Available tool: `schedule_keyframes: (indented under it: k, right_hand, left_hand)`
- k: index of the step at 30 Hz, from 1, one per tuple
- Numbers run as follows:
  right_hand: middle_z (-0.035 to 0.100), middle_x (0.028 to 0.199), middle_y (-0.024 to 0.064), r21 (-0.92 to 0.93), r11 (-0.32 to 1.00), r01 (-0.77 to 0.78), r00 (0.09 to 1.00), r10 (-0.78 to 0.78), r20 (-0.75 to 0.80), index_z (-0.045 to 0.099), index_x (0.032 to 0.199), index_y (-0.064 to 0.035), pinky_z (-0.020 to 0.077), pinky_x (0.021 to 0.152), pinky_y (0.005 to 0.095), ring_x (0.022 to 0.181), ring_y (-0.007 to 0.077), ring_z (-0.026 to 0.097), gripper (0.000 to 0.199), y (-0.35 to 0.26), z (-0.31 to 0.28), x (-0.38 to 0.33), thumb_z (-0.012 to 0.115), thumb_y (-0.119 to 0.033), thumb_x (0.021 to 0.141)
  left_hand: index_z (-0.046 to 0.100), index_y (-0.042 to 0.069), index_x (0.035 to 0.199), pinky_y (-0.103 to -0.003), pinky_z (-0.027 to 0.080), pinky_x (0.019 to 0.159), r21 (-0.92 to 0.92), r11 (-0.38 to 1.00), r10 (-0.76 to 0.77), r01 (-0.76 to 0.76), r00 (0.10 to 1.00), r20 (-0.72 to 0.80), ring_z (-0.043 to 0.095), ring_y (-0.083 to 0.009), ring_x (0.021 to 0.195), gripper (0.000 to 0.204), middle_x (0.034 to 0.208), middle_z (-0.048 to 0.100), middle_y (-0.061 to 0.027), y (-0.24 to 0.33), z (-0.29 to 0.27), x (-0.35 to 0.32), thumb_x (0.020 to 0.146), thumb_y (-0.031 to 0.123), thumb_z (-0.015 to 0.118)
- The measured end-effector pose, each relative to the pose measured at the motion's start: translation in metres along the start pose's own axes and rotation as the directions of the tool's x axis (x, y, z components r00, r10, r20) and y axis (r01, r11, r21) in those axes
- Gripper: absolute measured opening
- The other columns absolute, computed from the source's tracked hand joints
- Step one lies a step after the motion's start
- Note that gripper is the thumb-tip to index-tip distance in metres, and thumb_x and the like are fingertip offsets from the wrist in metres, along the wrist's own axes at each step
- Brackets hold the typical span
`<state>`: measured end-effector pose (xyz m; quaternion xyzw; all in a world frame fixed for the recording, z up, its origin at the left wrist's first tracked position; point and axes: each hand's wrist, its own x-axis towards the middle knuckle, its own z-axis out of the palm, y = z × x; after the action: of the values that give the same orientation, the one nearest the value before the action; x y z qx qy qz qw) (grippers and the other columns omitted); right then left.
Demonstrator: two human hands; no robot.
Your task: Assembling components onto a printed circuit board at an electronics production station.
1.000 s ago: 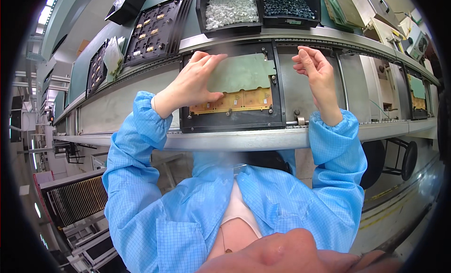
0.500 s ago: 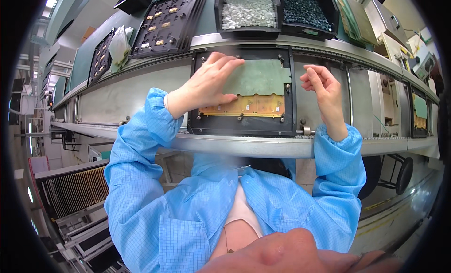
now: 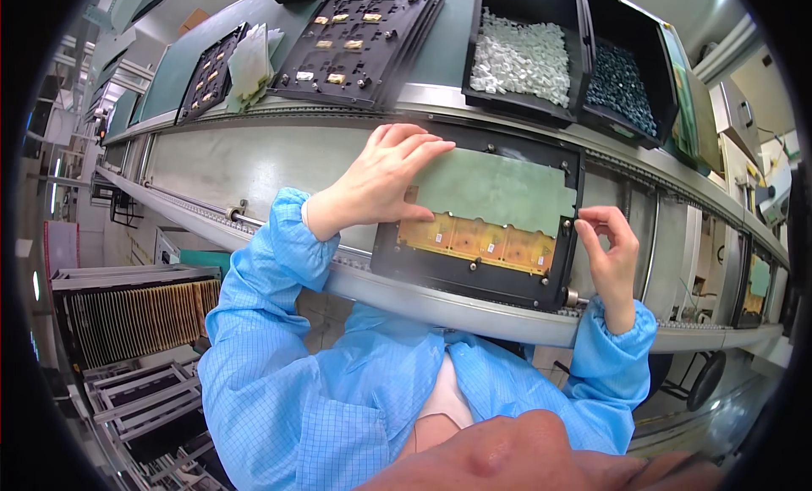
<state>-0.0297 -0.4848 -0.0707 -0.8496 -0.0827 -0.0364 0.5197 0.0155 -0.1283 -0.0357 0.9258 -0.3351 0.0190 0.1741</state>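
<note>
A green sheet [image 3: 499,183] with a notched lower edge lies over the upper part of an amber circuit board panel [image 3: 478,243], in a black carrier frame [image 3: 440,268] studded with small posts. My left hand [image 3: 378,180] spans the sheet's left end, fingertips at its top edge and thumb at its lower edge. By the frame's right border, near the sheet's right end, is my right hand [image 3: 612,247]. Its thumb and forefinger curl together in a pinch; anything between the tips is too small to make out.
The carrier rests on metal conveyor rails [image 3: 474,301]. Beyond stand a black bin of white pieces [image 3: 520,64] and a bin of dark blue pieces [image 3: 622,89]. Farther left are stacked black carriers [image 3: 355,47] and loose green sheets [image 3: 251,64]. A slotted rack [image 3: 139,313] stands lower left.
The view has turned, so the carrier appears tilted and lower right. My right hand has come in closer to the carrier's right border. My left hand keeps its place on the sheet.
</note>
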Motion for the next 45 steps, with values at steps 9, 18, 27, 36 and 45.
schedule_keyframes:
  k: [9, 18, 27, 36, 45]
  right_hand:
    - [0.064, 0.094, 0.0076, -0.033, 0.999, -0.004, 0.999, 0.005, 0.038, 0.067, 0.096, 0.0024, 0.0477, 0.072, 0.0256, 0.079, 0.0138, 0.059, 0.012, 0.003, -0.004, 0.006, 0.071, -0.005, 0.087]
    - [0.062, 0.103, 0.0092, -0.068, 0.996, 0.065, 0.98, -0.051, 0.191, 0.068, 0.101, 0.0004, 0.0487, 0.082, 0.0283, 0.093, 0.0188, 0.06, 0.023, -0.009, -0.014, 0.008, 0.074, 0.002, 0.079]
    - [0.064, 0.098, 0.0088, -0.183, 0.91, 0.371, 0.914, -0.323, 0.247, 0.068, 0.094, -0.003, 0.0539, 0.077, 0.0349, 0.092, 0.0263, 0.065, 0.019, 0.008, -0.008, 0.015, 0.076, 0.001, 0.077]
    - [0.064, 0.091, 0.0101, -0.201, 0.819, 0.537, 0.843, -0.512, 0.166, 0.066, 0.089, -0.0006, 0.0543, 0.067, 0.0337, 0.078, 0.025, 0.065, 0.015, 0.017, -0.001, 0.015, 0.077, -0.001, 0.078]
    - [0.064, 0.09, 0.0106, -0.223, 0.826, 0.518, 0.855, -0.501, 0.133, 0.066, 0.088, -0.0008, 0.0538, 0.066, 0.0334, 0.076, 0.0251, 0.064, 0.015, 0.016, 0.003, 0.013, 0.077, -0.001, 0.079]
  left_hand:
    - [0.05, 0.012, 0.138, -0.054, 0.031, 0.112, -0.025, 1.0, 0.012, -0.012, 0.999, 0.032, 0.047, -0.0318, 0.126, 0.092, 0.129, 0.056, -0.0103, -0.003, 0.002, 0.004, 0.057, 0.029, 0.09]
    - [0.052, 0.013, 0.137, -0.054, 0.034, 0.111, -0.038, 0.999, 0.039, -0.038, 0.999, 0.016, 0.047, -0.0327, 0.127, 0.087, 0.135, 0.055, -0.009, -0.007, -0.002, -0.001, 0.06, 0.028, 0.088]
    - [0.057, 0.01, 0.13, -0.046, 0.041, 0.107, -0.152, 0.988, -0.013, 0.011, 1.0, -0.014, 0.048, -0.0359, 0.126, 0.075, 0.137, 0.055, -0.0089, -0.014, 0.002, -0.017, 0.062, 0.021, 0.087]
    - [0.064, 0.011, 0.12, -0.047, 0.042, 0.107, -0.212, 0.977, -0.036, 0.036, 0.999, 0.004, 0.052, -0.0338, 0.123, 0.059, 0.135, 0.056, -0.0093, -0.009, 0.005, -0.018, 0.066, 0.018, 0.086]
    - [0.071, 0.014, 0.113, -0.052, 0.035, 0.115, -0.213, 0.977, -0.006, -0.001, 1.0, -0.031, 0.052, -0.0354, 0.126, 0.045, 0.133, 0.059, -0.009, -0.014, 0.007, -0.022, 0.07, 0.016, 0.085]
